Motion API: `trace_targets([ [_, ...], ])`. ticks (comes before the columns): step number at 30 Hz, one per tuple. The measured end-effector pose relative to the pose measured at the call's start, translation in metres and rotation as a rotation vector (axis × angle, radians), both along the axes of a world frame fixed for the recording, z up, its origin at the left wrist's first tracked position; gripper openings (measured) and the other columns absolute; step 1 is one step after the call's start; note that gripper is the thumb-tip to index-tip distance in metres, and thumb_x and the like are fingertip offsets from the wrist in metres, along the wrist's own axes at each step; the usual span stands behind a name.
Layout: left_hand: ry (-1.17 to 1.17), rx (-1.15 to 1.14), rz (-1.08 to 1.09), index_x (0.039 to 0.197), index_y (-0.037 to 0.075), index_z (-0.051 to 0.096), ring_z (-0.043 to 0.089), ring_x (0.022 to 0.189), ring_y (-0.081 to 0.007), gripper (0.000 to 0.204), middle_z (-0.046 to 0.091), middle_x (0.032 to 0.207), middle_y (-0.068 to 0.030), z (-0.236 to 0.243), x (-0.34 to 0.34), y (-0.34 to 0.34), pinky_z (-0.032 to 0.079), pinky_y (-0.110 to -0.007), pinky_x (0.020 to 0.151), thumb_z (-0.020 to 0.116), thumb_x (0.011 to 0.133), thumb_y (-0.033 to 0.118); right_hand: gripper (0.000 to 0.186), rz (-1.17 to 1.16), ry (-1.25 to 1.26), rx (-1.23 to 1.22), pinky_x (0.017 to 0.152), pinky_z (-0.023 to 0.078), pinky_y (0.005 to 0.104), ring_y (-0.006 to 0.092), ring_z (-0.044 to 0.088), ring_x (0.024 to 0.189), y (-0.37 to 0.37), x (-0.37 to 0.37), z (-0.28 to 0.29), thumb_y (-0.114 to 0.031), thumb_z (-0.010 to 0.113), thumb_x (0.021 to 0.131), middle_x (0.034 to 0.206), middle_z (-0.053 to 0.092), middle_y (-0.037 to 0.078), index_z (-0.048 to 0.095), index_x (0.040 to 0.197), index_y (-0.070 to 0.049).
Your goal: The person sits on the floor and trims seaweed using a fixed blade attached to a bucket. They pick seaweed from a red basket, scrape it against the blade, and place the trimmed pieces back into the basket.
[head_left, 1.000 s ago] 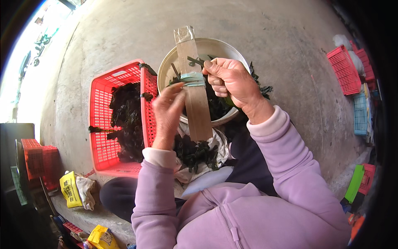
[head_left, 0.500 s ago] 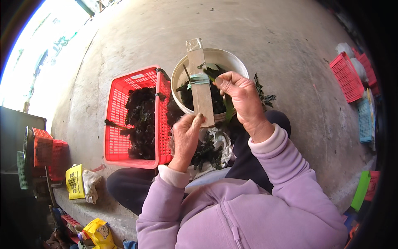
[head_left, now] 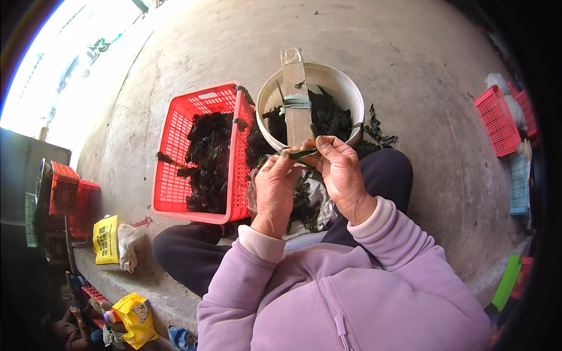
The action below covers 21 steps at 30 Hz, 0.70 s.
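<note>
Close together over the near end of a wooden board (head_left: 299,123), my left hand (head_left: 275,190) and my right hand (head_left: 344,178) pinch a narrow strip of dark green seaweed (head_left: 302,154) between them. The board lies across a round whitish bucket (head_left: 357,93). A teal tie (head_left: 297,102) is wrapped round it, and a thin dark upright piece (head_left: 280,89) sticks up beside the tie. Dark seaweed (head_left: 331,114) fills the bucket's lower part. At the left stands a red plastic basket (head_left: 162,187) with a heap of darker seaweed (head_left: 209,158). My fingertips partly hide the strip.
Loose seaweed (head_left: 377,131) lies right of the bucket, and more rests on a pale sheet (head_left: 323,202) between my legs. A yellow packet (head_left: 106,241) and yellow bag (head_left: 136,319) are at the left. Red crates (head_left: 496,121) stand far right. A person (head_left: 67,327) sits at lower left.
My right hand has come down and left from above the board to meet my left hand. The strip is now held between both. The whole view has shifted slightly.
</note>
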<state>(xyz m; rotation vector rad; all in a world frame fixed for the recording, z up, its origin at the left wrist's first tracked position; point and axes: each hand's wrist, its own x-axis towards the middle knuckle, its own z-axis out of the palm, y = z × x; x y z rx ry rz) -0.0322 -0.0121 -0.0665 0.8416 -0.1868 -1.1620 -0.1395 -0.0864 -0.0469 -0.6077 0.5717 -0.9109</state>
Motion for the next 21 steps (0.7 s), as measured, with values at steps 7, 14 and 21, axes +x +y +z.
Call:
trace_targets([
  [7,0.178,-0.062,0.071,0.088,0.007,0.056,0.055,0.068,-0.0106,0.002,0.060,0.079,-0.0021,0.006,0.019,-0.003,0.043,-0.025,0.060,0.056,0.090,0.008,0.005,0.099,0.132,-0.053,0.050,0.043,0.0202,0.0086,0.051,0.053,-0.006,0.000,-0.007,-0.008,0.057,0.088,0.076,0.064,0.006,0.055,0.087,-0.004],
  [14,0.181,-0.074,-0.027,0.091,0.006,0.056,0.051,0.065,-0.0103,0.005,0.061,0.082,-0.0047,0.033,0.039,-0.001,0.041,-0.025,0.056,0.055,0.088,0.009,0.003,0.203,-0.100,-0.085,0.053,0.051,0.0275,0.0139,0.057,0.057,-0.007,0.009,0.019,-0.007,0.052,0.088,0.084,0.063,0.011,0.052,0.086,-0.005],
  [21,-0.140,0.052,-0.046,0.094,0.001,0.058,0.040,0.051,-0.0056,0.009,0.053,0.069,-0.0017,0.062,0.049,0.014,0.030,-0.017,0.045,0.054,0.090,0.008,0.002,0.270,-0.136,0.051,0.058,0.050,0.0248,0.0130,0.058,0.061,-0.004,0.014,0.012,-0.006,0.053,0.088,0.082,0.062,0.009,0.053,0.090,-0.005],
])
